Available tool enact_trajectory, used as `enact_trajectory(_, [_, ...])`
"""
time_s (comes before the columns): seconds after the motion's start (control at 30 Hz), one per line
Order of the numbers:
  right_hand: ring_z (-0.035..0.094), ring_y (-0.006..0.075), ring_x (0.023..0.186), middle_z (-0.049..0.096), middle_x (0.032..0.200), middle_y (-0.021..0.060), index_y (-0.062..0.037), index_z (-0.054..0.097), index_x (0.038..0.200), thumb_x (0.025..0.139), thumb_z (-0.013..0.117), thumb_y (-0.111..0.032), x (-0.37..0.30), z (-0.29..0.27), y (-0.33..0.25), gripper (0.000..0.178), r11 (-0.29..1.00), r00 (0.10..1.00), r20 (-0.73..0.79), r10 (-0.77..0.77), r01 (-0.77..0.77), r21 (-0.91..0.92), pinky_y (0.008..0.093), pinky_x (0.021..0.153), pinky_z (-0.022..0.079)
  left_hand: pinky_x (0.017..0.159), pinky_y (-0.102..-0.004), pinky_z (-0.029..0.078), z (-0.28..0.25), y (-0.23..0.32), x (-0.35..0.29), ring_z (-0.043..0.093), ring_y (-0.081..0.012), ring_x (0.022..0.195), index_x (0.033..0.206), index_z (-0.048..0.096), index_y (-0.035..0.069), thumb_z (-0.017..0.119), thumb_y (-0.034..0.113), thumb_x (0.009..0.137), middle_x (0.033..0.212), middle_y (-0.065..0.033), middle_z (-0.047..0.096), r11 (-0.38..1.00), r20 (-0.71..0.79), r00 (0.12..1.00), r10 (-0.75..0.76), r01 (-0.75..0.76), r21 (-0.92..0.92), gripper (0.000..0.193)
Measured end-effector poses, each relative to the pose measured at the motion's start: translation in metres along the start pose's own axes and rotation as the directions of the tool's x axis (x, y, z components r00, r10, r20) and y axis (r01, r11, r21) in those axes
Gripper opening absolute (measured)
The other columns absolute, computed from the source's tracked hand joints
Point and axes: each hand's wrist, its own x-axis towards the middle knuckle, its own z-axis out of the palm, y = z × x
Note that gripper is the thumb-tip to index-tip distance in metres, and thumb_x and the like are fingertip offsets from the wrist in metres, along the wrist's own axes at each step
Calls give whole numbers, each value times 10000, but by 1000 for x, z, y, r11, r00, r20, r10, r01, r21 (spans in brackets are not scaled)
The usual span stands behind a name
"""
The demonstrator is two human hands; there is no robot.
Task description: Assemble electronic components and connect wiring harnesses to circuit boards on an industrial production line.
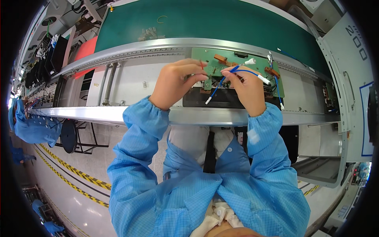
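Take as landmark the green rectangular circuit board (199, 54), bearing brown moulded blocks (220, 58) and lying in front of the torso. Over its right half, see the bare right hand (249, 87), thumb and forefinger closed in a pinch on thin blue insulated wires with white sleeved ends (245, 71); note one white end pointing down over the board's near side and two others pointing to its right. Over the board's left end, see the bare left hand (177, 81), thumb and forefinger drawn close together beside a thin red strand (202, 64); cannot tell whether gripping it. At the board's right end, note another blue wire with white ends (278, 83). Directly on its near side, find a flat black panel (227, 99), then a long silver metal rail (221, 115). Beyond the board, find a dark green bench top (221, 19), with small clear pieces (149, 34) lying to the board's far left.
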Motion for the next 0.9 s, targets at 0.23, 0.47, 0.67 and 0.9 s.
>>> enact_trajectory(0.23, [562, 85, 566, 643, 672, 48, 24, 720, 926, 872, 664, -136, 9, 4, 0, 178, 997, 999, 23, 22, -21, -70, 237, 528, 447, 552, -281, 496, 5, -14, 16, 637, -168, 597, 836, 681, -32, 757, 143, 798, 695, -108, 664, 949, 100, 976, -195, 213, -232, 195])
enact_trajectory(0.47, [556, 72, 574, 633, 696, 39, 28, 714, 955, 902, 639, -133, -3, 14, 3, 185, 976, 992, 23, 124, -127, 178, 215, 530, 456, 528, -282, 483, 10, -26, 16, 646, -179, 576, 809, 645, -9, 775, 164, 785, 660, -102, 660, 937, 186, 955, -231, 270, -221, 218])
enact_trajectory(0.67, [583, 79, 588, 644, 714, 55, 21, 713, 972, 916, 631, -140, -7, 14, 7, 189, 970, 989, 45, 141, -147, 196, 215, 543, 471, 523, -319, 474, 15, -15, 14, 654, -257, 592, 816, 636, 59, 784, 180, 751, 672, -102, 658, 938, 53, 959, -278, 283, -201, 202])
enact_trajectory(0.9, [601, 102, 598, 656, 730, 66, 52, 699, 954, 915, 631, -128, -7, 14, 6, 196, 955, 992, 44, 116, -124, 268, 219, 561, 488, 566, -392, 487, 20, -3, 29, 620, -298, 628, 829, 702, 106, 724, 227, 764, 701, -85, 658, 966, 134, 985, 112, -139, 218, 138])
